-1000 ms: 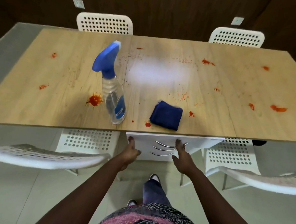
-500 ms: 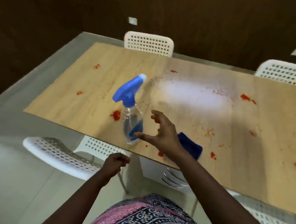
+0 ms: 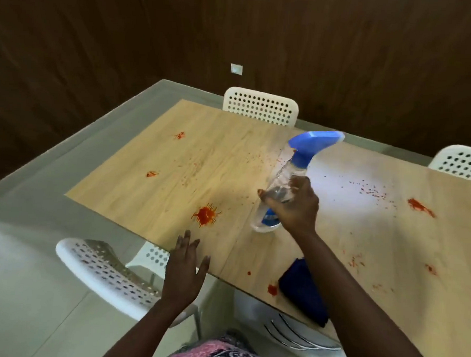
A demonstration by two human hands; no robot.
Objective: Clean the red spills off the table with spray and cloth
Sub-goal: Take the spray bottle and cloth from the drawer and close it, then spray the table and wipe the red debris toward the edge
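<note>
My right hand (image 3: 295, 206) grips the clear body of the spray bottle (image 3: 292, 165), which leans to the right with its blue trigger head up. Whether its base touches the wooden table (image 3: 230, 150) I cannot tell. A large red spill (image 3: 205, 215) lies left of the bottle. More red spills show at the far left (image 3: 179, 135), at the right (image 3: 419, 206) and near the front edge (image 3: 272, 289). A folded blue cloth (image 3: 302, 293) lies by the front edge, partly hidden by my right forearm. My left hand (image 3: 184, 271) hovers flat with spread fingers at the table's front edge.
White perforated chairs stand at the far side (image 3: 260, 106), at the far right (image 3: 464, 162) and at the near left (image 3: 106, 272). A white drawer unit (image 3: 284, 325) sits under the table. A dark wooden wall rises behind.
My right hand closed round the bottle and tilted it to the right. My left hand uncurled and rose to the table edge. The view swung left and closer.
</note>
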